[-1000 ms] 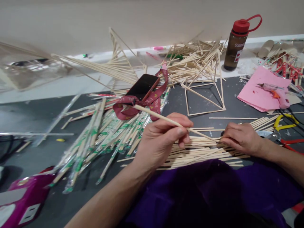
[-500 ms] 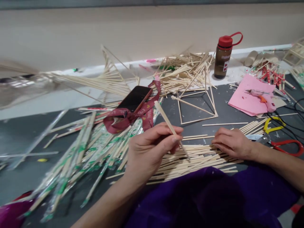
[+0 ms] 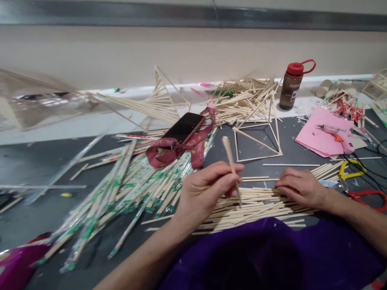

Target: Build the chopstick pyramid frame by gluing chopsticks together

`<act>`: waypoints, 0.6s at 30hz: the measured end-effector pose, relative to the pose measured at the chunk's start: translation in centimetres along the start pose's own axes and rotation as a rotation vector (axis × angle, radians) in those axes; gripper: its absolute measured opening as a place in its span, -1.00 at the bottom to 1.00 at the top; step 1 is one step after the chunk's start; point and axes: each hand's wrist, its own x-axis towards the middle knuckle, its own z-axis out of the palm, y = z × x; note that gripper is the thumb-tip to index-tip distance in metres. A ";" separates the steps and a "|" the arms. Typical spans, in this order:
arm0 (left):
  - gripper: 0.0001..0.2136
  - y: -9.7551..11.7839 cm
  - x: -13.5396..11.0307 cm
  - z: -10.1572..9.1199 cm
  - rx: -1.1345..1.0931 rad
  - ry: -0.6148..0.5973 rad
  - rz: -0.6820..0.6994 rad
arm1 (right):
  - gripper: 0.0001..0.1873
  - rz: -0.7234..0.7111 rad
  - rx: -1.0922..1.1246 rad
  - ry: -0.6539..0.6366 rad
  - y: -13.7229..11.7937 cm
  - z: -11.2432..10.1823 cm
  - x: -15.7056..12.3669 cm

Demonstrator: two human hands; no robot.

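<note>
My left hand (image 3: pixel 205 189) pinches a thin wooden stick (image 3: pixel 230 161) between thumb and fingers, holding it nearly upright over a flat pile of bare sticks (image 3: pixel 256 203) at the table's near edge. My right hand (image 3: pixel 299 186) rests palm down on the right part of that pile, fingers curled onto the sticks. A purple cloth (image 3: pixel 272 257) covers my lap below the pile.
Wrapped chopsticks (image 3: pixel 127 189) lie heaped at the left. A phone (image 3: pixel 185 127) with a maroon lanyard sits behind them. A stick frame (image 3: pixel 256 139), a loose stick heap (image 3: pixel 242 98), a brown bottle (image 3: pixel 292 86), pink paper with a glue gun (image 3: pixel 331 131) and pliers (image 3: pixel 367 193) stand around.
The stick in my left hand has swung from slanting far left to almost upright. My right hand has stayed on the pile. The camera has tilted upward.
</note>
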 end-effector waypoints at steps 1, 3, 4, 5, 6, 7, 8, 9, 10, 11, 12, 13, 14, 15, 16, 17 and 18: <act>-0.86 0.1 -0.1 0.2 0.022 -0.052 -0.001 | -0.77 0.003 0.028 0.019 -0.2 -0.2 0.1; -0.86 0.5 -0.3 0.9 0.075 -0.166 0.000 | -0.81 0.025 0.108 0.052 -0.7 -0.8 0.5; -0.86 0.7 -0.3 1.3 0.104 -0.228 0.001 | -0.82 0.047 0.152 0.065 -1.0 -1.3 0.6; -0.85 1.0 -0.3 1.7 0.128 -0.287 0.006 | -0.84 0.078 0.198 0.072 -1.3 -1.8 0.8; -0.84 1.2 -0.2 2.1 0.149 -0.340 0.011 | -0.85 0.117 0.246 0.079 -1.7 -2.3 0.9; -0.83 1.3 -0.1 2.5 0.166 -0.386 0.017 | -0.84 0.167 0.300 0.081 -2.0 -2.8 0.9; -0.82 1.5 0.0 2.8 0.180 -0.424 0.022 | -0.81 0.227 0.364 0.079 -2.4 -3.3 1.0; -0.80 1.6 0.1 3.1 0.190 -0.460 0.025 | -0.76 0.297 0.439 0.074 -2.7 -3.8 0.9; -0.79 1.6 0.3 3.3 0.196 -0.491 0.031 | -0.73 0.370 0.516 0.070 -2.9 -4.1 0.9; -0.79 1.5 0.4 3.4 0.196 -0.520 0.037 | -0.72 0.438 0.587 0.075 -3.2 -4.3 0.8; -0.78 1.4 0.5 3.6 0.193 -0.547 0.042 | -0.73 0.491 0.647 0.092 -3.3 -4.5 0.8; -0.79 1.2 0.6 3.7 0.188 -0.568 0.046 | -0.76 0.528 0.692 0.116 -3.5 -4.5 0.7; -0.79 1.0 0.6 3.7 0.181 -0.580 0.051 | -0.78 0.548 0.720 0.143 -3.6 -4.5 0.7; -0.80 0.8 0.6 3.8 0.174 -0.588 0.053 | -0.80 0.558 0.737 0.166 -3.6 -4.5 0.8; -0.80 0.6 0.6 3.8 0.168 -0.590 0.049 | -0.82 0.563 0.748 0.182 -3.7 -4.4 0.9; -0.80 0.4 0.5 3.8 0.164 -0.591 0.042 | -0.84 0.572 0.753 0.190 -3.7 -4.4 1.0; -0.80 0.2 0.5 3.8 0.163 -0.592 0.032 | -0.86 0.584 0.752 0.192 -3.7 -4.4 1.2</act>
